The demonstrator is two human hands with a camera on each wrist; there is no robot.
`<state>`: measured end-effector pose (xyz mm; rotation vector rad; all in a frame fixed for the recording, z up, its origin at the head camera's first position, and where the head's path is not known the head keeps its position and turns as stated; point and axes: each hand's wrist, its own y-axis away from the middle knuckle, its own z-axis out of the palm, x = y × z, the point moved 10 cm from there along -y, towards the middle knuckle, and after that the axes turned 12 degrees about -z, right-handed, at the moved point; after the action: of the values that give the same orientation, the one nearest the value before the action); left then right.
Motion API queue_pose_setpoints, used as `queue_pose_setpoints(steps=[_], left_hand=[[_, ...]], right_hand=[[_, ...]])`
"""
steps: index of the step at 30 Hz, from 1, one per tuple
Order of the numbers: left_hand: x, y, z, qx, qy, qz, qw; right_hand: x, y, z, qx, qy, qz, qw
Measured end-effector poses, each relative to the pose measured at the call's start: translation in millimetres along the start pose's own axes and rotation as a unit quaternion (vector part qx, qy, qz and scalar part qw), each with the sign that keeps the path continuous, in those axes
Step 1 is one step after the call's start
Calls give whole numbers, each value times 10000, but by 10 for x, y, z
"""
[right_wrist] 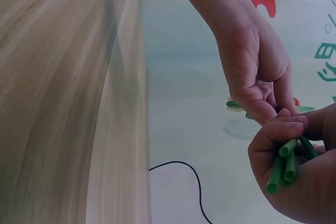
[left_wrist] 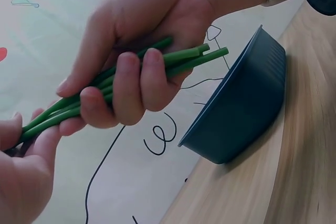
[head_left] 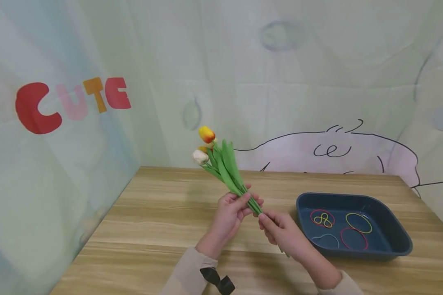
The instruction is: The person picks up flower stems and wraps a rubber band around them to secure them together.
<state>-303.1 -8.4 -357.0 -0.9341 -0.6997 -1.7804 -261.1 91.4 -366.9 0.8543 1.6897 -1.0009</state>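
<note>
Because the tulips (head_left: 227, 164) are held above the worktop (head_left: 151, 223), their stems (head_left: 252, 203) pinched by the left hand (head_left: 231, 209) and gripped lower down by the right hand (head_left: 283, 232), single stems could be dropped if either grip were loosened.

Over the remote feed I'm seeing the worktop (head_left: 140, 229) showing smooth, faintly shiny wood grain. The tray (head_left: 354, 253) is looking like glossy plastic; the green stems (left_wrist: 181, 56) are showing smooth plastic. The backdrop (head_left: 221, 53) is reading as creased matt cloth, the sleeve (head_left: 190, 270) as matt fabric.
</note>
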Motion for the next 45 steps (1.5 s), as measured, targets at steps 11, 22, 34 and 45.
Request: queue_pose_setpoints(steps=[11,22,34,45], left_hand=[[-26,118,6,-921,-419,-356,9942],[-92,185,-36,-1132,-712,-403,9902],[-21,202,-94,-672,-846,-86,9941],[26,178,-202,-500,-649,-31,9966]], right_hand=[[-15,121,68,-511,-18,54,9987],[1,188,107,-1117,496,-79,9925],[-151,277,-421,-829,1640,-218,9827],[-159,365,-1116,-399,2943,-451,9538]])
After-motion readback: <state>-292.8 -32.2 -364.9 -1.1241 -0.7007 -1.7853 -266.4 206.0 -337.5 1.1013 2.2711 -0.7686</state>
